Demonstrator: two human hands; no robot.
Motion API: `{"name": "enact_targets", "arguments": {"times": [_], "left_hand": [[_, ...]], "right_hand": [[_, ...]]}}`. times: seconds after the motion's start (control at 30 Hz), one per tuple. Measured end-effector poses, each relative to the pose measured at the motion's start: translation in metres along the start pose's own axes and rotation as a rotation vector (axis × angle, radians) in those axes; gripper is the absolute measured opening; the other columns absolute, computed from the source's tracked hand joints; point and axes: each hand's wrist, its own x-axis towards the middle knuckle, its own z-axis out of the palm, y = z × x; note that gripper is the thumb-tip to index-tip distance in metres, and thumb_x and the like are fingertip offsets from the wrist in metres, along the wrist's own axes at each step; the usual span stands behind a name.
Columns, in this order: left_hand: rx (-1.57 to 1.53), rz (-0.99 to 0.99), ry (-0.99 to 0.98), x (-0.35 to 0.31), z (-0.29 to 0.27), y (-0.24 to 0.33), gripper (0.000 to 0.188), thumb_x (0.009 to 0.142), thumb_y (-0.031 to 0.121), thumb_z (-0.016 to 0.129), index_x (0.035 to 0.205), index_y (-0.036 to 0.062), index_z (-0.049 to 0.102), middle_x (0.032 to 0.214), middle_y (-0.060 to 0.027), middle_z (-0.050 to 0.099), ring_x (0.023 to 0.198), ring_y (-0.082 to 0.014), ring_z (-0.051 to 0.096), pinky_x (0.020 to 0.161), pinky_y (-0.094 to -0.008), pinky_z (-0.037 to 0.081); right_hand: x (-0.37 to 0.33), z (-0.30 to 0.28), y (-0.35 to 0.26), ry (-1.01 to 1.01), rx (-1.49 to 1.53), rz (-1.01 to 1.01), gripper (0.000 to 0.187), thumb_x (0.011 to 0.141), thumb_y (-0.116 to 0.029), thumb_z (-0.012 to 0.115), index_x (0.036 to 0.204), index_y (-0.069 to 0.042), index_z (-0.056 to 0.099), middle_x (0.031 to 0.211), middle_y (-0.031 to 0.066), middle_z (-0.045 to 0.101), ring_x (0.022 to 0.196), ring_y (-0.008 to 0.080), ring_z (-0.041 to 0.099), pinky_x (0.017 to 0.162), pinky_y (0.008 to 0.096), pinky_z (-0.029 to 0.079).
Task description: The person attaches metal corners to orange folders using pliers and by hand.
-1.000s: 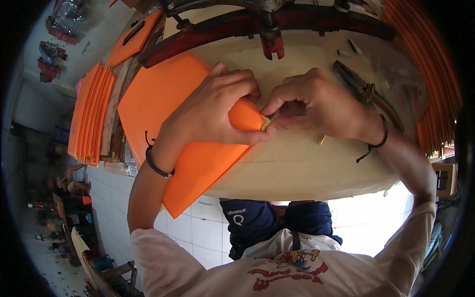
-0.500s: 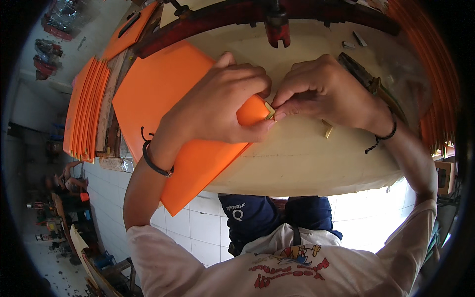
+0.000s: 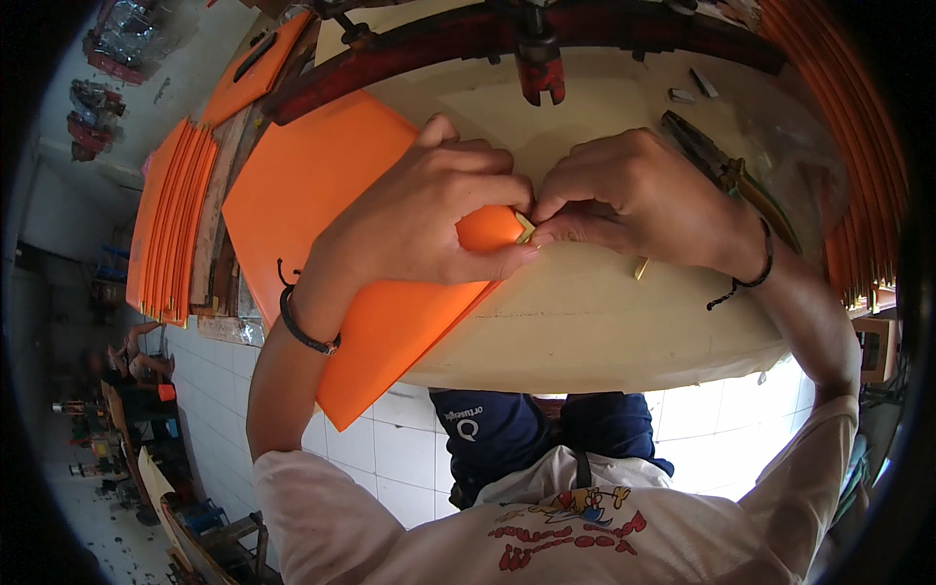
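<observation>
An orange folder-like cover [image 3: 322, 166] lies slanted across the left part of the table, its near corner past the edge. My left hand [image 3: 419, 210] is closed on its right corner, fingers on the far side and thumb on the near side. On that corner's tip sits a small gold metal corner piece [image 3: 526, 228]. My right hand [image 3: 639, 205] pinches at this piece with thumb and forefinger, so its outer end is partly covered. Another gold metal piece [image 3: 641, 268] lies on the table just below my right hand. Pliers [image 3: 717, 161] with yellowish-green handles rest beyond my right wrist.
A dark red metal bar [image 3: 624, 34] with a notched fitting spans the far side of the table [image 3: 585, 331]. Stacks of orange covers stand at left [image 3: 171, 224] and right [image 3: 858, 166]. Small metal bits [image 3: 702, 83] lie at the far right. Another person's legs [image 3: 141, 356] show at far left.
Both hands stay at the same corner with only slight shifts. My right fingertips have moved a little left, closer against the gold corner piece. The whole view has shifted slightly.
</observation>
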Motion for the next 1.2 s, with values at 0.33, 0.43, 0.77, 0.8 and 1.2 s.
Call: {"name": "enact_targets", "arguments": {"times": [0.33, 0.43, 0.77, 0.8, 1.2], "left_hand": [[-0.014, 0.000, 0.010, 0.002, -0.005, 0.003, 0.026, 0.073, 0.028, 0.078, 0.088, 0.0103, 0.066, 0.081, -0.0040, 0.060, 0.081, -0.0218, 0.058, 0.084, -0.0363, 0.034], [-0.028, -0.013, 0.007, 0.000, -0.006, 0.003, 0.026, 0.073, 0.028, 0.078, 0.087, 0.0101, 0.065, 0.081, -0.0038, 0.060, 0.081, -0.0215, 0.058, 0.085, -0.0360, 0.033], [-0.053, -0.035, -0.002, 0.000, -0.005, 0.002, 0.031, 0.074, 0.031, 0.079, 0.088, 0.0075, 0.063, 0.082, -0.0056, 0.061, 0.082, -0.0230, 0.059, 0.085, -0.0362, 0.034], [-0.060, -0.046, -0.008, 0.000, -0.005, 0.002, 0.033, 0.074, 0.032, 0.079, 0.088, 0.0069, 0.063, 0.082, -0.0059, 0.061, 0.081, -0.0233, 0.059, 0.085, -0.0362, 0.034], [-0.055, -0.048, -0.015, 0.000, -0.003, 0.001, 0.041, 0.075, 0.039, 0.083, 0.087, 0.0067, 0.062, 0.082, -0.0065, 0.062, 0.081, -0.0240, 0.058, 0.084, -0.0357, 0.035]], "right_hand": [[0.011, -0.016, 0.012, -0.171, 1.105, 0.636, 0.109, 0.096, -0.080, 0.007, 0.104, 0.009, 0.069, 0.101, 0.0184, 0.072, 0.094, 0.0211, 0.067, 0.094, 0.0319, 0.050], [0.011, -0.016, 0.012, -0.154, 1.095, 0.614, 0.108, 0.096, -0.080, 0.008, 0.105, 0.008, 0.069, 0.102, 0.0178, 0.072, 0.094, 0.0208, 0.067, 0.094, 0.0319, 0.051], [0.007, -0.012, 0.013, -0.240, 0.771, 0.332, 0.046, 0.106, -0.040, 0.053, 0.112, 0.004, 0.063, 0.102, 0.0102, 0.072, 0.096, 0.0129, 0.066, 0.091, 0.0273, 0.052], [0.007, -0.011, 0.012, -0.230, 0.800, 0.331, 0.035, 0.101, -0.030, 0.061, 0.112, 0.004, 0.064, 0.100, 0.0085, 0.072, 0.094, 0.0119, 0.067, 0.089, 0.0265, 0.052], [0.004, -0.004, 0.005, -0.185, 0.662, 0.341, 0.019, 0.092, -0.015, 0.075, 0.103, -0.001, 0.071, 0.093, 0.0020, 0.072, 0.087, 0.0081, 0.065, 0.080, 0.0251, 0.053]]}}
